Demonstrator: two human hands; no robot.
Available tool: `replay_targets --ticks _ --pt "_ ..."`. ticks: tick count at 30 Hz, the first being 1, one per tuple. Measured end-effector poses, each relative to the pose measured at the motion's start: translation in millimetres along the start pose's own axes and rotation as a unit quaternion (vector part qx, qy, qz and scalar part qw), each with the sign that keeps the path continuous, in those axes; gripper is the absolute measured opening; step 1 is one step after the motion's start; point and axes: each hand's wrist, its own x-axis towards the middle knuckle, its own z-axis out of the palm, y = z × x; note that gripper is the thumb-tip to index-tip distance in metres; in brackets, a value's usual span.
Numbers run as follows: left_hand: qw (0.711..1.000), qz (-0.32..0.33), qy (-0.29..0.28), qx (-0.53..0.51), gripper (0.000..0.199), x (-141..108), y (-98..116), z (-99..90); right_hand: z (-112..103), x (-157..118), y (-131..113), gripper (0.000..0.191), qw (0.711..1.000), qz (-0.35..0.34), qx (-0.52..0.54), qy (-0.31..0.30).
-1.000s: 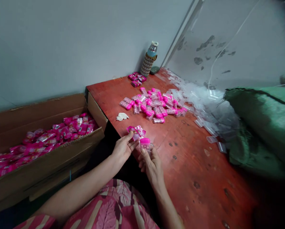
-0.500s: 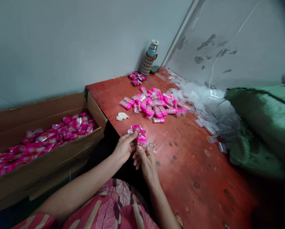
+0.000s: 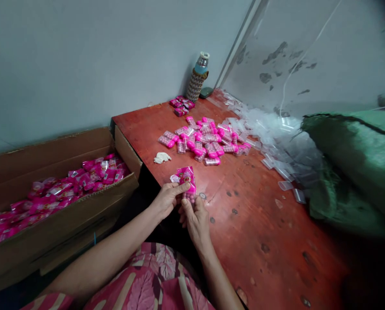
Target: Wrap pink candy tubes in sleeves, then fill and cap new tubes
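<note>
Close to the table's near left edge, my left hand (image 3: 170, 197) is closed, thumb on top, on a printed pink wrapper (image 3: 187, 174). A clear flap sticks out at the wrapper's left side. My right hand (image 3: 196, 220) pinches the lower end of a small clear candy container (image 3: 189, 197) with pink balls in it. The wrapper covers the container's upper part, and fingers hide some of the rest. Beyond my hands, several similar pink-capped candy containers (image 3: 207, 137) lie in a loose pile. A crumpled white scrap (image 3: 162, 157) lies nearer to my left hand.
An open cardboard box (image 3: 92, 211) of wrapped pink packets (image 3: 63, 185) stands left of the red table (image 3: 257, 206). At the back are a flask (image 3: 197, 77) and several dark pink packs (image 3: 181, 105). Clear plastic sleeves (image 3: 279, 142) and a green sack (image 3: 350, 172) occupy the right side.
The pink wrapper now stands straighter and flatter above the container, where it was crumpled before. Both hands keep their hold, and the view has shifted slightly.
</note>
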Motion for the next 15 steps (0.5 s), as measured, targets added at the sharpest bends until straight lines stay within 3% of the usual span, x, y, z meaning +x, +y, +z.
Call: replay_targets --ticks 5,11,15 --pt "0.997 0.039 0.005 0.071 0.025 -2.9 5.6 2.1 -2.9 3.1 -8.3 0.027 0.976 0.055 0.185 -0.101" --pt "0.998 0.011 -0.032 0.060 0.025 -5.9 0.3 6.5 -5.8 5.7 -10.0 0.024 0.995 0.009 0.092 -0.030" --pt "1.000 0.024 0.014 -0.006 0.022 -6.0 2.7 2.3 -7.9 1.0 -10.8 0.027 0.981 0.005 0.185 -0.063"
